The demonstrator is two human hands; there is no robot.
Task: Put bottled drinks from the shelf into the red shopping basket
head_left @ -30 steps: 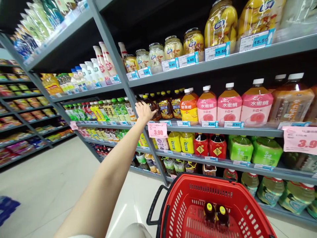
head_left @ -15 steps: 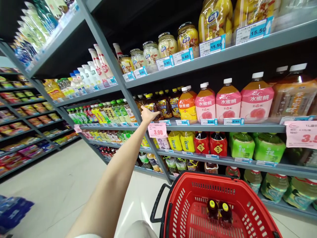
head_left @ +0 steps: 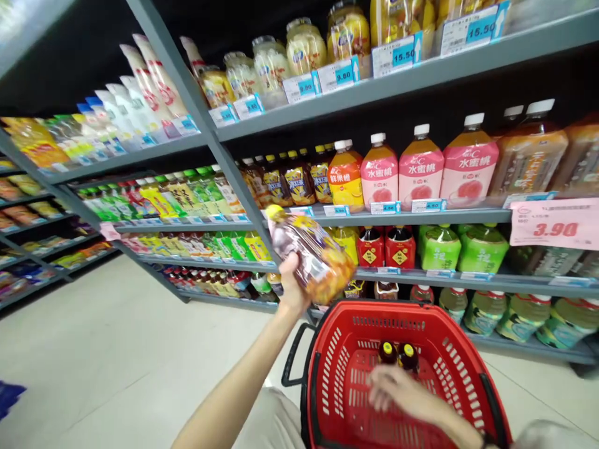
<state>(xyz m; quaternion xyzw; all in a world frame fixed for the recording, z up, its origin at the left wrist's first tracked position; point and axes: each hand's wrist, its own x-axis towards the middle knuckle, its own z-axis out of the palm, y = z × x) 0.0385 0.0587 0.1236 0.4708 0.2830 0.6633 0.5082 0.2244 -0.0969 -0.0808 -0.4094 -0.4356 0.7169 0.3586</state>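
My left hand (head_left: 294, 282) is closed around a dark tea bottle (head_left: 311, 252) with a yellow cap, holding it tilted in the air just above the far rim of a red shopping basket (head_left: 472, 374). Two more dark bottles with yellow caps (head_left: 398, 354) stand inside the basket. My right hand (head_left: 399, 391) reaches into the basket just in front of those two bottles; it is blurred, its fingers curled down. The shelf row of similar tea bottles (head_left: 299, 181) is behind and above the held bottle.
Grey store shelving runs from left to right, stocked with pink peach drink bottles (head_left: 423, 171), green bottles (head_left: 461, 249), jars of fruit (head_left: 304, 47) and price tags (head_left: 555, 223). A light tiled aisle floor (head_left: 116, 349) opens to the left. More shelves stand far left.
My left hand pulled a tea bottle off the shelf and brought it down toward the basket. My right hand has come into view inside the basket. The view tipped downward.
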